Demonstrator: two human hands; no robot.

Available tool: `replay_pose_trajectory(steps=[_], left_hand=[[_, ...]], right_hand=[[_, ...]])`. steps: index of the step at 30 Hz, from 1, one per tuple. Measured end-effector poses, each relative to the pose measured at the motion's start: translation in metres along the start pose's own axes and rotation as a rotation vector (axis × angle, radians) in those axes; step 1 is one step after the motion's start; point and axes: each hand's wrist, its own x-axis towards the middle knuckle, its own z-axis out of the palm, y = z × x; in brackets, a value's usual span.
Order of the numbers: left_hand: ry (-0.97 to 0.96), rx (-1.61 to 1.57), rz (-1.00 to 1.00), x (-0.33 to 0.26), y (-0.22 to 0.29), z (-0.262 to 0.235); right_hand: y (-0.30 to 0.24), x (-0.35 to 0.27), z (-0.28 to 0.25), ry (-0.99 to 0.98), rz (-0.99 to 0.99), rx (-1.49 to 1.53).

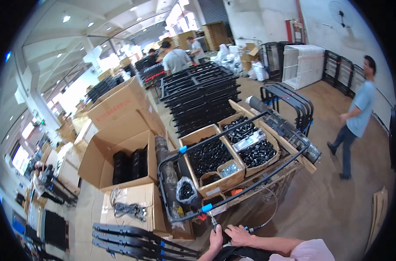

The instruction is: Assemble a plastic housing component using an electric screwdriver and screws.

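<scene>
Brown workshop floor (337,213) spreads rightward; from afar I see the left hand (216,239) curled round a slim tool (213,221), the right hand (238,235) folded beside it, hold unclear, its tip near the black frame (259,182)

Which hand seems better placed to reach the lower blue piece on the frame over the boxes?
Probably the left hand: it is nearer that blue piece on the black frame, though it seems to hold a tool. The right hand sits farther right, near the hose.
</scene>
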Motion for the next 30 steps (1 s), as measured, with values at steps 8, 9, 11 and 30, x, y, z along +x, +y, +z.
replay_pose_trajectory(steps=[8, 9, 11, 30], left_hand=[[-0.447, 0.235, -0.219, 0.018, -0.015, -0.008], [-0.468, 0.247, -0.212, 0.027, -0.016, -0.004], [-0.546, 0.603, 0.020, 0.039, -0.014, 0.006], [-0.638, 0.545, 0.697, 0.155, 0.285, 0.242]], right_hand=[[0.033, -0.017, 0.015, -0.204, 0.050, -0.003], [0.037, -0.021, 0.015, -0.218, 0.100, -0.001], [0.036, -0.027, 0.000, -0.252, 0.192, 0.006], [0.322, -0.025, -0.155, 0.543, 1.027, 0.276]])
